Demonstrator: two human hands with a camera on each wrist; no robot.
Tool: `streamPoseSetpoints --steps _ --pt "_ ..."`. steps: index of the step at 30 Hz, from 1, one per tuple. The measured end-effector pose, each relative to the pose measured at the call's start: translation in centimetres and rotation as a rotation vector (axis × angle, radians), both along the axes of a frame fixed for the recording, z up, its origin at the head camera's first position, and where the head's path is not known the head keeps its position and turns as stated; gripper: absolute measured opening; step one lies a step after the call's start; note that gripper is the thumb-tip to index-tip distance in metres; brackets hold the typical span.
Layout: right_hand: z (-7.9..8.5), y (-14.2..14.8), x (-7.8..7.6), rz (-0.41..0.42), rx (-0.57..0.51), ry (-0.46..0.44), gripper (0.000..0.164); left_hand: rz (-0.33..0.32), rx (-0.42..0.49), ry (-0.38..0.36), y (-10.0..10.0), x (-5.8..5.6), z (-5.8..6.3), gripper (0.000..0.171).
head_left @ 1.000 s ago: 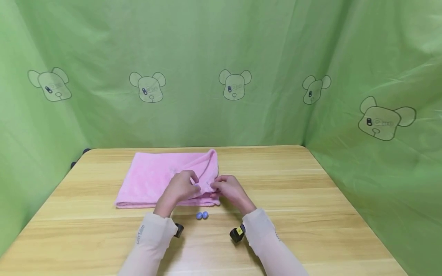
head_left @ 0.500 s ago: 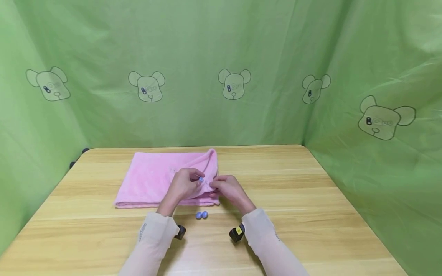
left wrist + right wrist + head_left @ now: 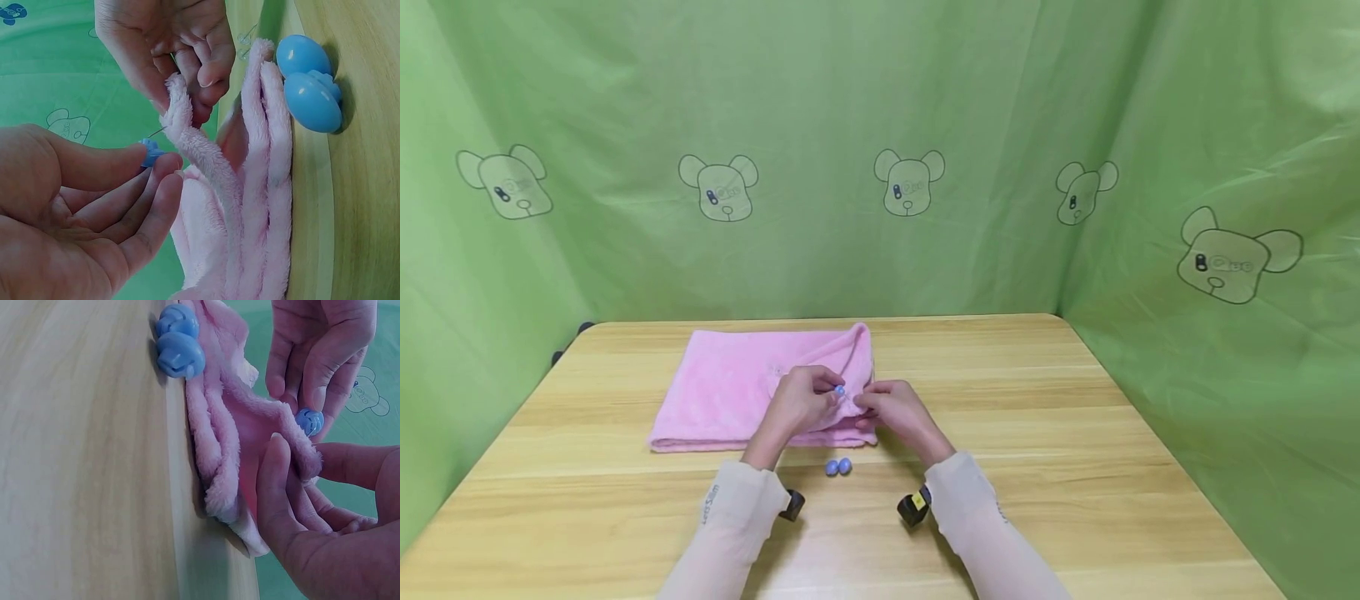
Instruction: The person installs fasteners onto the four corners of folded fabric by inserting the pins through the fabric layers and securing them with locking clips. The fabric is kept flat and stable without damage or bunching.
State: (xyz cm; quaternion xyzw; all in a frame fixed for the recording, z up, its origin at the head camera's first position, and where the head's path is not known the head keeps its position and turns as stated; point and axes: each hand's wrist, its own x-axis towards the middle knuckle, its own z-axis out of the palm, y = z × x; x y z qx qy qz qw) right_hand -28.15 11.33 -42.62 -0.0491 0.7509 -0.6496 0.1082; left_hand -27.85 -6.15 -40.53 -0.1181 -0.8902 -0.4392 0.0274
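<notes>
A folded pink fleece blanket lies toward the back of the table, its right part turned up in a loose fold. My left hand pinches a small blue pin between thumb and fingers. In the left wrist view the thin needle points at the raised blanket edge, with its tip right at the fabric. My right hand pinches that same edge near the corner, thumb on one side and fingers on the other. Beside the blanket's near edge sit two glossy blue rounded pieces, close together.
The wooden table reaches back to a green curtain printed with bear heads, which also encloses both sides. Black wrist cameras hang beneath both cuffs, low over the tabletop.
My left hand has shifted slightly up and right toward the raised edge, and more of the blue pin shows between its fingers. My right hand keeps its grip on the blanket almost unmoved.
</notes>
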Motion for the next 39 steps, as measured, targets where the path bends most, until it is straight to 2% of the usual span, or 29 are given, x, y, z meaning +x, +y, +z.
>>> streamPoseSetpoints --steps 7,21,24,29,32,35,39 --pt "-0.2 0.0 -0.1 -0.007 -0.004 -0.009 0.012 -0.011 0.007 -0.002 -0.1 0.2 0.1 0.019" --pt "0.2 0.0 0.1 0.001 0.007 -0.005 0.014 -0.018 0.013 0.007 -0.2 0.1 0.1 0.019" --pt "0.8 -0.1 0.5 0.006 0.025 -0.005 0.016 -0.018 0.01 0.009 -0.2 0.1 0.1 0.019" --pt "2.8 -0.5 2.0 0.01 0.047 0.012 0.018 -0.02 0.0 0.029 -0.4 0.1 0.2 0.018" --pt "3.5 -0.6 2.6 0.011 0.042 0.02 0.018 -0.02 -0.006 0.031 -0.4 0.1 0.2 0.018" --pt "3.3 -0.6 2.4 0.004 0.04 0.021 0.017 -0.022 -0.004 0.026 -0.4 0.1 0.2 0.018" --pt "1.6 -0.3 1.2 0.0 0.022 0.014 0.014 -0.025 0.002 0.029 -0.4 0.1 0.2 0.018"
